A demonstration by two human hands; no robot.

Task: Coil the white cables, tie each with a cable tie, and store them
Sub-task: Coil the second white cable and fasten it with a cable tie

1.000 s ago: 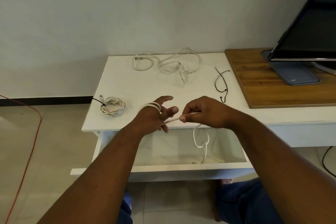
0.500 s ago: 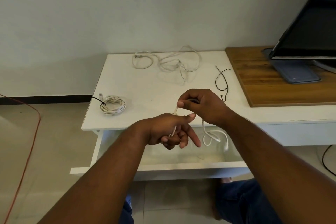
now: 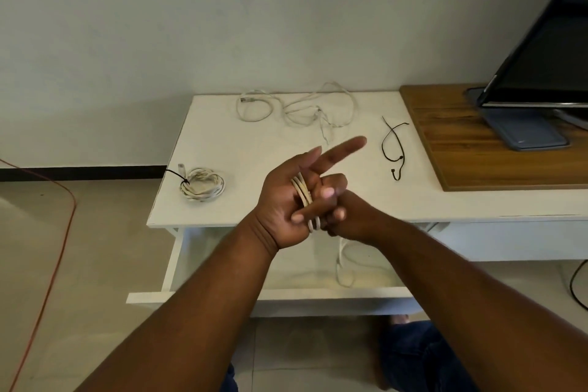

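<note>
We have the white cable [image 3: 304,197] wound in several turns around our left hand [image 3: 286,200], palm toward us, index finger pointing out and the other fingers curled over the loops. Our right hand [image 3: 343,216] sits just beside it, fingers closed on the cable's free run, which drops into the open drawer [image 3: 178,264] below. All this hangs over the front edge of the white table [image 3: 254,149].

On the left of the tabletop, near its edge, lies a coiled cable [image 3: 203,184] already cinched with a black tie. At the back, close to the wall, a loose white cable [image 3: 299,108] sprawls. Two black cable ties [image 3: 393,149] lie to the right, just short of the wooden board [image 3: 471,149] under the monitor [image 3: 547,51].

Bare tabletop stretches between these things. We can read no writing anywhere.
</note>
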